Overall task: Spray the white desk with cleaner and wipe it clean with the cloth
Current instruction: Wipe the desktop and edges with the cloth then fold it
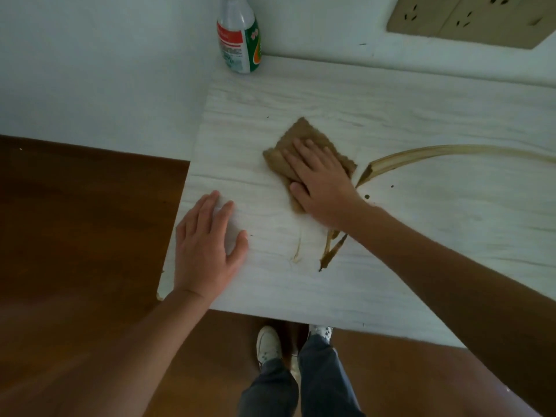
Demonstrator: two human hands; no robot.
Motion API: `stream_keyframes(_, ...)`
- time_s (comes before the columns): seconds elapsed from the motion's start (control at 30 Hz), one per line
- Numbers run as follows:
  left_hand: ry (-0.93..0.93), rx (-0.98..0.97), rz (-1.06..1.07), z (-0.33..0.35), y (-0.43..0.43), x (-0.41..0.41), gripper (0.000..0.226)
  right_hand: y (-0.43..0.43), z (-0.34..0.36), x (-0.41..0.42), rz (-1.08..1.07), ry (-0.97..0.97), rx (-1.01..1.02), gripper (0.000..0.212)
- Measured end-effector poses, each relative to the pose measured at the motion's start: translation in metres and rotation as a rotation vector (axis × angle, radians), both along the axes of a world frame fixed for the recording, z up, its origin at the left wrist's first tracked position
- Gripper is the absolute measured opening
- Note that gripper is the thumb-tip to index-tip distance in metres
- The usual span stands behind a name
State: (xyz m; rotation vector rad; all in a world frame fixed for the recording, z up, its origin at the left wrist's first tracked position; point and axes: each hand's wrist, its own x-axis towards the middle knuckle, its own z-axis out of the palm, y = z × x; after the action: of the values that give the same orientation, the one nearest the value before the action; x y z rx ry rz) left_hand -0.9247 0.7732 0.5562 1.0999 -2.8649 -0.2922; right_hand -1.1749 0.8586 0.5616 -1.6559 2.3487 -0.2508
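The white desk point(421, 230) fills the middle and right of the view. A folded brown cloth point(304, 136) lies on it near the centre, and my right hand point(322, 179) presses flat on top of the cloth. My left hand point(207, 245) rests flat with fingers apart on the desk's left edge, holding nothing. A long brown smear point(436, 152) curves away to the right of the cloth, and shorter brown streaks point(331, 251) show below my right wrist. The spray bottle of cleaner point(239, 37) stands upright in the desk's far left corner by the wall.
White walls meet behind the bottle. A beige socket panel point(469, 19) is on the wall at top right. Brown wooden floor point(75, 236) lies left of and below the desk. My legs and white shoes point(267, 344) show at the desk's near edge.
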Motion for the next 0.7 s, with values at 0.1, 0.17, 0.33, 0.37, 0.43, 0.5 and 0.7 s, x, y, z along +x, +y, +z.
stream_keyframes(0.1,-0.014,0.022,0.008,-0.001,0.0,0.0,0.061,0.048,0.003,0.049,0.083,0.002,0.027,0.06)
stream_keyframes(0.17,-0.007,0.024,0.005,0.0,0.0,-0.001,0.062,0.076,0.003,0.073,0.098,0.016,0.069,0.06)
stream_keyframes(0.33,0.024,0.062,-0.006,0.002,-0.002,0.0,0.061,0.103,0.005,0.079,0.167,0.039,0.111,0.059)
stream_keyframes(0.37,0.025,0.073,-0.022,0.004,-0.003,0.002,0.061,0.1,0.006,0.072,0.199,0.046,0.116,0.06)
stream_keyframes(0.43,0.003,0.079,-0.086,0.008,-0.01,0.008,0.061,0.087,0.007,0.054,0.222,0.064,0.119,0.06)
stream_keyframes(0.5,-0.029,0.06,-0.158,0.012,-0.02,0.02,0.062,0.065,0.004,0.032,0.155,0.074,0.092,0.061)
stream_keyframes(0.7,-0.033,0.025,-0.251,0.001,-0.024,0.047,0.064,-0.01,-0.004,0.008,-0.411,-0.029,-0.003,0.058)
